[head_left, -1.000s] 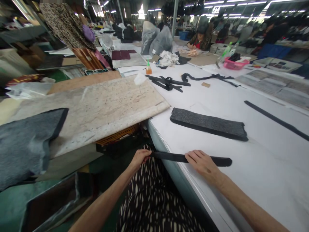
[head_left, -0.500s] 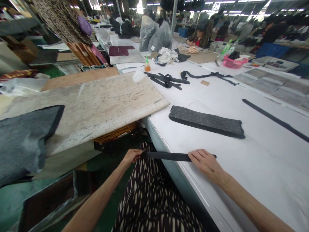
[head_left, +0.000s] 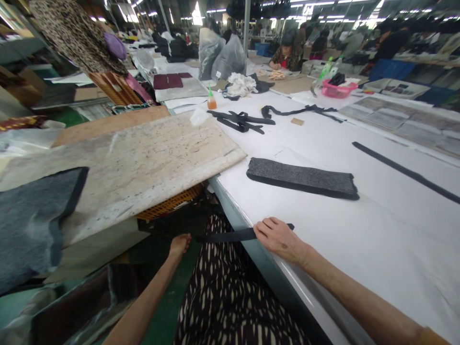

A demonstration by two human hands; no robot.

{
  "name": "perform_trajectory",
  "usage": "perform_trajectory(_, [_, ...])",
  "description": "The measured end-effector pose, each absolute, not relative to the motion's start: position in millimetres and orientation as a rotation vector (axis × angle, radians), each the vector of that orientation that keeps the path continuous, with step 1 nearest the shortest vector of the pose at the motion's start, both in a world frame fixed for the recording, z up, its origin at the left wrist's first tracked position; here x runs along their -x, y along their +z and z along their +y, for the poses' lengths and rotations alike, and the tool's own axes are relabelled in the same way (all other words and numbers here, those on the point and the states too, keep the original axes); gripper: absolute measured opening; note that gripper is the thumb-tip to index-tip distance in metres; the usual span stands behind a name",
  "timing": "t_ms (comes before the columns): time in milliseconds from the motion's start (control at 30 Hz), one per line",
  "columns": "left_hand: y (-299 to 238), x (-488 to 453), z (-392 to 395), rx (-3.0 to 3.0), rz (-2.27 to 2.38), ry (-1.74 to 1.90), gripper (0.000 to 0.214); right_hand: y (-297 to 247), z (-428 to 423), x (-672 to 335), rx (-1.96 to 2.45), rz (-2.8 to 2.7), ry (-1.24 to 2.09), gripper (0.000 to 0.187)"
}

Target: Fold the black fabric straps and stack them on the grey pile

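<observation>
A narrow black fabric strip (head_left: 233, 235) runs from the white table's (head_left: 359, 239) near edge out over my lap. My left hand (head_left: 179, 243) is closed on the strip's left end, off the table, above the green floor. My right hand (head_left: 278, 235) lies flat with fingers stretched out on the strip's right part at the table edge, and only a short tip of strip shows beyond it. A grey felt rectangle (head_left: 302, 178) lies on the table just beyond my right hand.
A marble-patterned board (head_left: 136, 163) rests on an orange basket (head_left: 172, 203) to the left, with grey fabric (head_left: 32, 225) on it. Black strips (head_left: 240, 120), a long black band (head_left: 406, 172), an orange glue bottle (head_left: 212, 99), a pink tray (head_left: 336, 89) and bags lie farther back. Other people work at the far end.
My left hand has pulled the black strip leftward off the table. Much less strip shows past my right hand, which has slid left toward the edge.
</observation>
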State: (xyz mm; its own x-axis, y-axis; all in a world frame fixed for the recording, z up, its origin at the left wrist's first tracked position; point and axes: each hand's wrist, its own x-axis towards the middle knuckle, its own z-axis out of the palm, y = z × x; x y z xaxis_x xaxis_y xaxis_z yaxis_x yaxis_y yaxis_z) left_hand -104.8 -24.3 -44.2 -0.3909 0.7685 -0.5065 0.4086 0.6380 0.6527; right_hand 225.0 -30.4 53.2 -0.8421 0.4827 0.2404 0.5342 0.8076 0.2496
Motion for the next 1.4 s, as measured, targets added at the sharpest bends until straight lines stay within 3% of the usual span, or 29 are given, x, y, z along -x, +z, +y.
perform_trajectory(133, [1,56,-15,-1.217,1.807,0.742,0.025,53,-29,-225,0.796,-2.830,-0.457,0.014])
perform_trajectory(200, [22,22,-12,-1.540,1.364,0.695,0.030,53,-29,-224,0.792,-2.828,-0.454,0.013])
perform_trajectory(300, [38,-16,-12,-1.575,1.117,0.579,0.028,51,-29,-223,0.787,-2.819,-0.459,0.013])
perform_trajectory(767, [20,-23,-5,-1.184,1.012,0.537,0.025,56,-32,-271,0.837,-2.737,-0.427,0.024])
perform_trajectory(1100, [29,19,-21,-1.176,1.186,0.456,0.028,58,-25,-231,0.678,-2.827,-0.456,0.023])
perform_trajectory(1400, [44,22,-35,-1.111,1.232,0.491,0.032,54,-38,-270,0.983,-2.777,-0.583,0.024])
